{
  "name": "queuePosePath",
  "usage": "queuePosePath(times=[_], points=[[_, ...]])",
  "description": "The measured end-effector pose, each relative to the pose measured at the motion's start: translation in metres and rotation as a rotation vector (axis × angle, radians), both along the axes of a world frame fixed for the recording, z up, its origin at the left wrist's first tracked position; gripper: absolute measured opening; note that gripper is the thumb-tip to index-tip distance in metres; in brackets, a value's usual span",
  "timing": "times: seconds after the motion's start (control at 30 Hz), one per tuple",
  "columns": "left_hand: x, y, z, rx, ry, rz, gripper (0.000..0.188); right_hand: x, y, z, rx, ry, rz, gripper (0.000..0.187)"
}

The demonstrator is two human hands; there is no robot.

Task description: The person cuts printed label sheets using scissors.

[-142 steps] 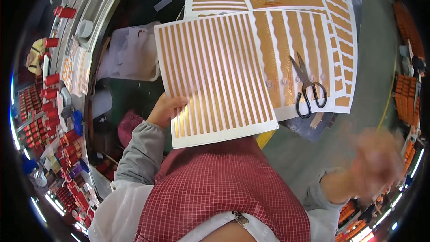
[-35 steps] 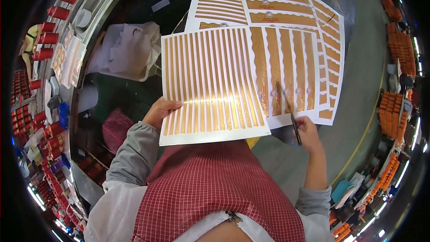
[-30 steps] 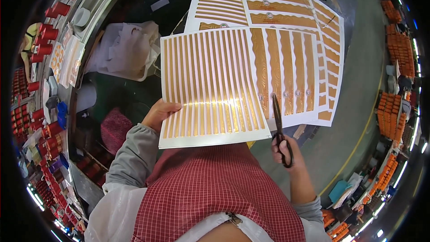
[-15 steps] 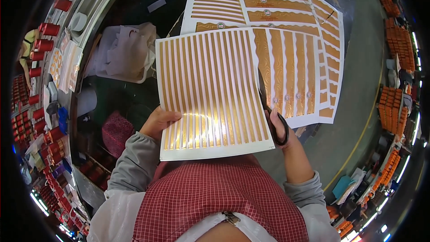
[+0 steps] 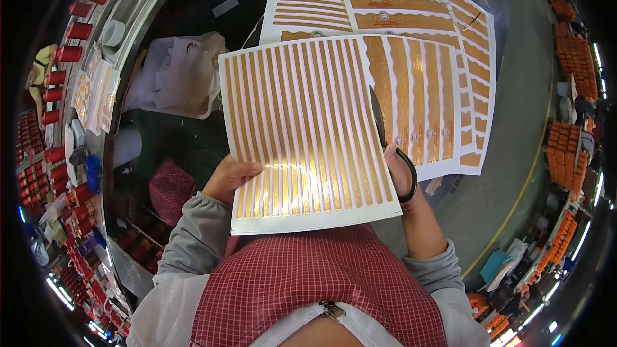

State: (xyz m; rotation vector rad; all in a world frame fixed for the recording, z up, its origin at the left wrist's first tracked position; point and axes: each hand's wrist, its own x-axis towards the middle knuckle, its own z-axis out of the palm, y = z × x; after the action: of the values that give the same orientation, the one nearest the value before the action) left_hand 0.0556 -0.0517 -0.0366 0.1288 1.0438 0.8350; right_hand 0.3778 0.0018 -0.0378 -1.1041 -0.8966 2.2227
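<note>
A white sheet with narrow gold stripes (image 5: 292,122) is held up in front of my apron. My left hand (image 5: 230,178) grips its left edge, thumb on the striped face and fingers behind. At the right edge, my right hand (image 5: 401,177) is closed on black-handled scissors (image 5: 412,183). Part of their dark blade shows beside the sheet; the rest is hidden behind it. Beyond lie more printed sheets: one with wavy-edged gold strips (image 5: 411,103) partly behind the held sheet, another with gold bands (image 5: 392,3) farther off.
Left of the sheets stands a whitish bin (image 5: 209,106) with crumpled translucent material. A dark red patterned bundle (image 5: 171,189) lies below it. A metal bench with red spools (image 5: 69,53) runs along the far left. Orange stacks (image 5: 574,67) line the right, past a grey floor.
The held sheet has shifted slightly, its upper edge a little farther away and its lower right corner a little to the right. My right hand and the scissors have moved slightly right.
</note>
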Motion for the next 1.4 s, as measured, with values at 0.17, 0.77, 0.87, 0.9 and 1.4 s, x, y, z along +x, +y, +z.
queuePosePath(times=[0.17,0.77,0.87,0.9,1.4], points=[[0.000,-0.003,0.002,0.000,-0.001,0.013,0.044,0.003,0.003,0.012,-0.085,0.033,-0.049,0.070],[0.002,-0.003,0.009,0.043,-0.003,0.007,0.051,0.007,0.017,0.010,-0.132,0.013,-0.130,0.064],[0.001,-0.002,0.012,0.057,0.003,-0.008,0.051,0.026,0.026,-0.001,-0.120,-0.115,-0.117,0.064],[0.002,-0.002,0.012,0.055,0.006,-0.015,0.051,0.028,0.031,-0.006,-0.144,-0.149,-0.085,0.065],[0.004,0.000,0.021,0.078,0.010,-0.037,0.054,0.012,0.042,0.006,-0.045,-0.110,-0.089,0.064]])
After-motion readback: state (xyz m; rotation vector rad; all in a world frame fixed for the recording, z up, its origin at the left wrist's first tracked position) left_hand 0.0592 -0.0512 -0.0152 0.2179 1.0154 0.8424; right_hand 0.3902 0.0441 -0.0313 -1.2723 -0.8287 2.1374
